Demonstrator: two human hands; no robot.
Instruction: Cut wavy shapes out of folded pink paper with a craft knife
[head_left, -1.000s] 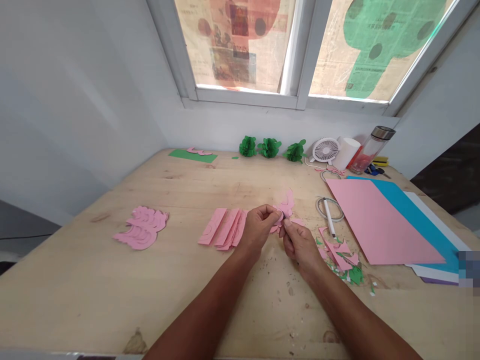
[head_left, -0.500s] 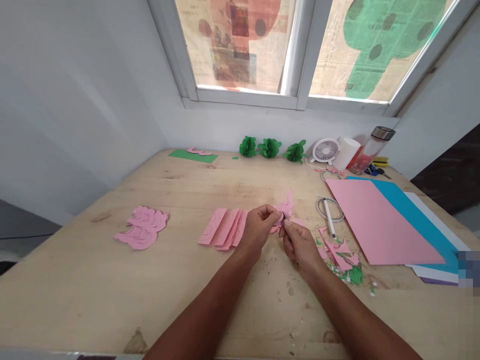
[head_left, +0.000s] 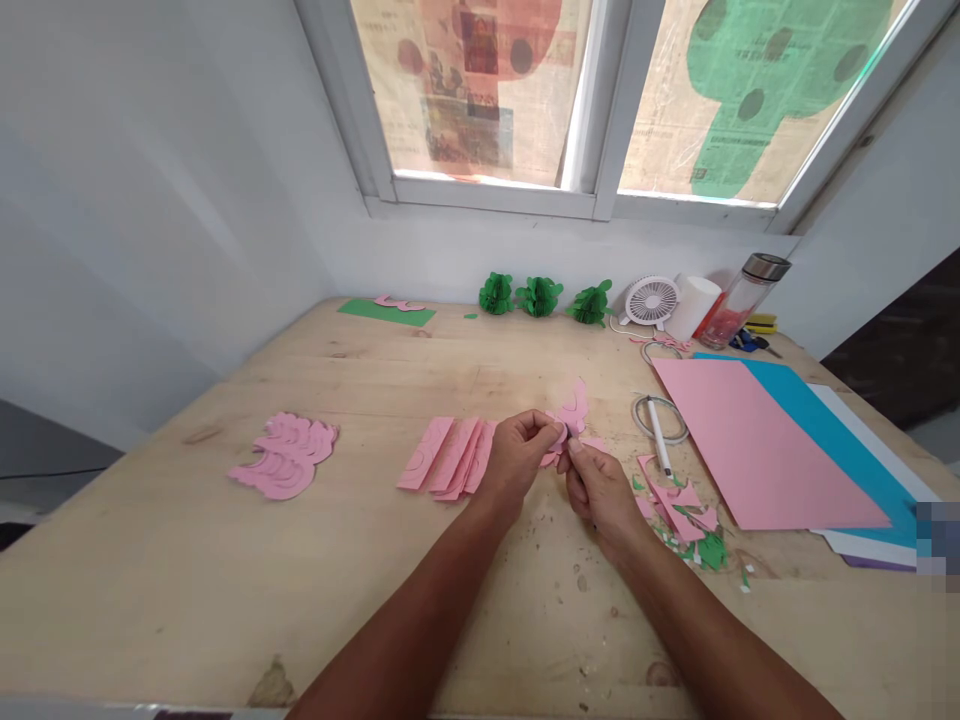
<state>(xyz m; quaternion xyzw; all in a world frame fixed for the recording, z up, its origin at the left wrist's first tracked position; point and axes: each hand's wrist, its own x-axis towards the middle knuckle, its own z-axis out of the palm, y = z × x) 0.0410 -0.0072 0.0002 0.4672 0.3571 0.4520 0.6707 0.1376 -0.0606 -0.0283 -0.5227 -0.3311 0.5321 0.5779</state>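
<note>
My left hand [head_left: 523,450] is closed, its thumb and finger pinching a pink paper cutout [head_left: 574,405] above the table. Close against it, my right hand [head_left: 596,485] is wrapped round a slim dark tool [head_left: 568,434]. Only the tool's dark tip shows at the paper, and the fingers hide the rest, so its kind is unclear. Folded pink paper strips [head_left: 448,455] with curved pencil lines lie just left of my left hand, which partly covers them. Farther left is a pile of scalloped pink cutouts [head_left: 285,455].
Pink and green scraps [head_left: 686,515] lie right of my right hand, below a white pen [head_left: 659,435] and a coiled cable [head_left: 637,415]. Coloured sheets [head_left: 772,450] cover the right side. Green paper ornaments [head_left: 538,296], a small fan [head_left: 652,301] and a bottle [head_left: 742,300] line the wall.
Both hands stay almost in place; the pink cutout and the dark tool between them shift only very slightly. Everything else on the table is unchanged.
</note>
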